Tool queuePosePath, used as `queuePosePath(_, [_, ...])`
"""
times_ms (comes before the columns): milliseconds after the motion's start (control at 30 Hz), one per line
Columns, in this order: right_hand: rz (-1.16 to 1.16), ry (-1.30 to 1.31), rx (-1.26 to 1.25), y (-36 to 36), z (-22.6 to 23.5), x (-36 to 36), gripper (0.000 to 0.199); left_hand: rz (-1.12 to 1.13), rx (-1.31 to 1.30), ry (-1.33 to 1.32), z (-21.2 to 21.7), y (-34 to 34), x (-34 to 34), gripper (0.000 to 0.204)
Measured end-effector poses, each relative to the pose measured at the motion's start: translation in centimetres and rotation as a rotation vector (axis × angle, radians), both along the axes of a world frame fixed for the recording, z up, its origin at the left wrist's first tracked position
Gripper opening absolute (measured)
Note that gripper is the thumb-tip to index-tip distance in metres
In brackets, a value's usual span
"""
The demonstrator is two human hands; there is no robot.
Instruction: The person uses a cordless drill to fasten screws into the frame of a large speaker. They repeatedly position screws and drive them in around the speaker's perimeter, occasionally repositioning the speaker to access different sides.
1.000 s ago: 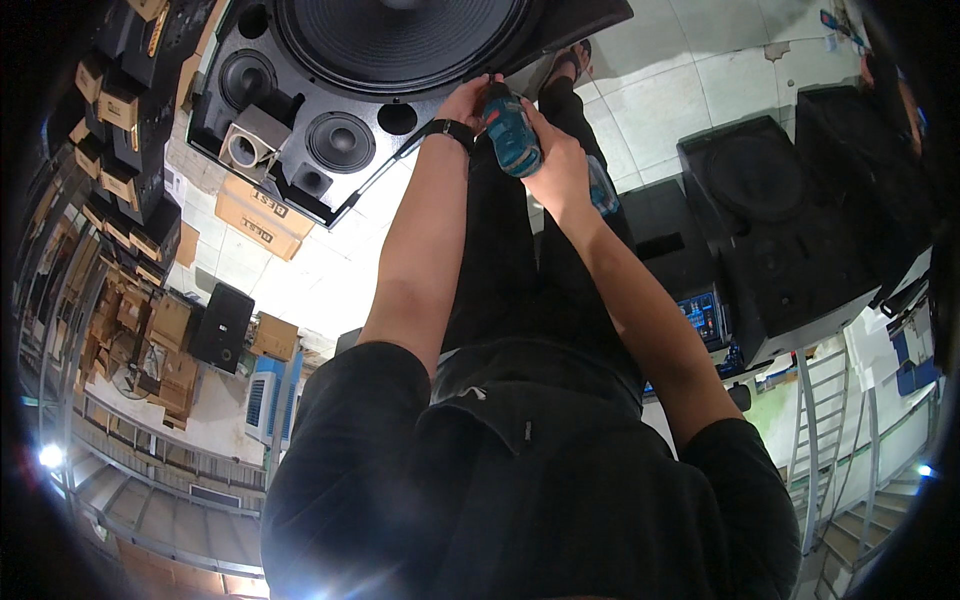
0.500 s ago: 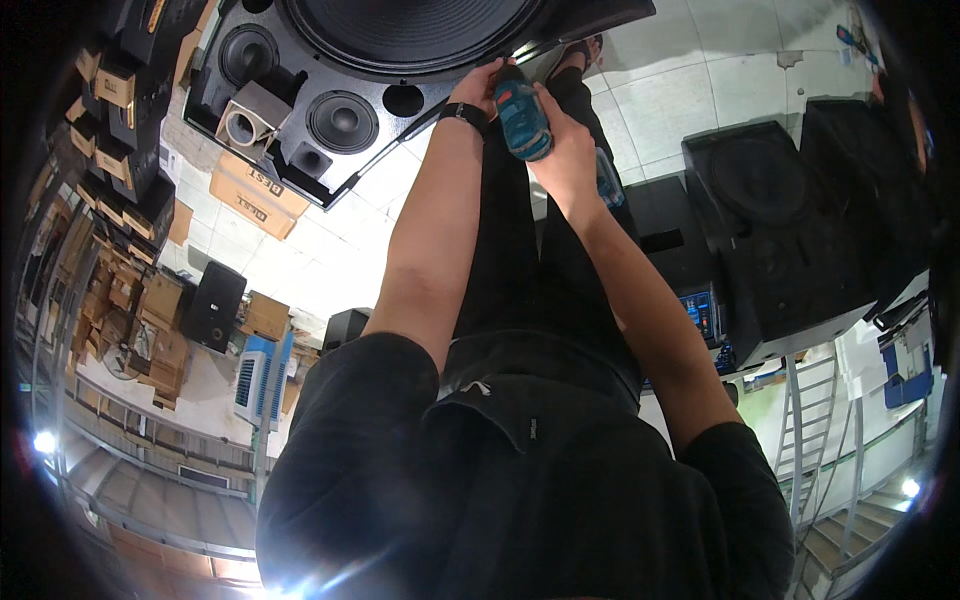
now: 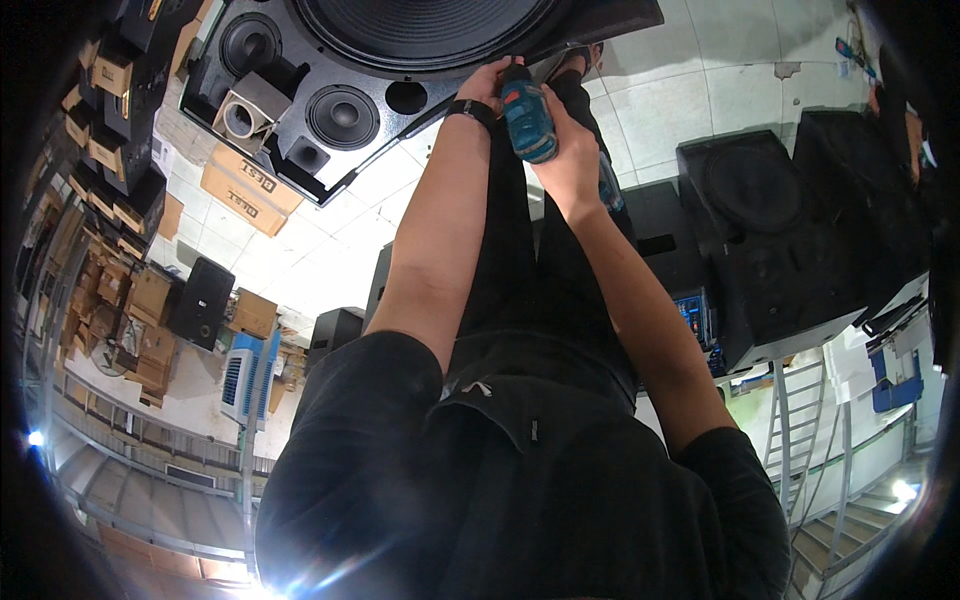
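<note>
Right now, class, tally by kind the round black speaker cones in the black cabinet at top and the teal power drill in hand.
Large round black speaker cone: 1
Smaller round black speaker cones: 2
Teal power drill: 1
Total: 4

Bright floor (image 3: 335, 230), glare (image 3: 268, 588) at lower edge, dark fisheye rim

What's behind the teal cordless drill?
Black trousers show past the teal cordless drill, held in the right hand; whatever lies directly behind its body is covered.
</note>
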State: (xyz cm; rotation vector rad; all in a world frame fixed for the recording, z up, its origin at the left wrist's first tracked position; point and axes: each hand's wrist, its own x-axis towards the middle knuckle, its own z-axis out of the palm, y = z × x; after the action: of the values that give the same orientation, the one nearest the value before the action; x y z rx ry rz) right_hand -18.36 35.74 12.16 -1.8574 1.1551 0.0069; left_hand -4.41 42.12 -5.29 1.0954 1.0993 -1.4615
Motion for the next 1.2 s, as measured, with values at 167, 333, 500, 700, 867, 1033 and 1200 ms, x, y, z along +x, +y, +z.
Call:
queuePosePath(167, [0.0,-0.011,0.004,-0.5,0.3,0.8,0.069,0.0,0.022,-0.001,-0.6,-0.5,0.4,0.019])
queuePosePath(333, [0.04,0.024,0.006,-1.1,1.3,1.7,0.063,0.017,0.036,-0.013,-1.5,-0.6,0.3,0.019])
queuePosePath(500, [0.121,0.136,0.059,-2.0,1.4,2.3,0.061,-0.005,-0.024,0.055,-2.7,0.1,0.7,0.026])
queuePosePath(700, [0.175,0.189,0.081,-2.3,1.2,2.3,0.062,0.066,-0.069,0.101,-3.6,0.6,0.3,0.026])
queuePosePath(867, [0.176,0.177,0.09,-2.4,1.3,2.2,0.065,0.042,-0.113,0.094,-4.6,1.1,0.1,0.026])
queuePosePath(1033, [0.315,0.288,0.095,-3.8,1.1,2.7,0.07,0.039,-0.08,0.138,-5.4,1.3,-0.1,0.026])
queuePosePath(1200, [0.468,0.393,0.06,-4.8,1.3,4.1,0.075,-0.276,-0.189,0.096,-2.4,0.2,2.3,0.024])
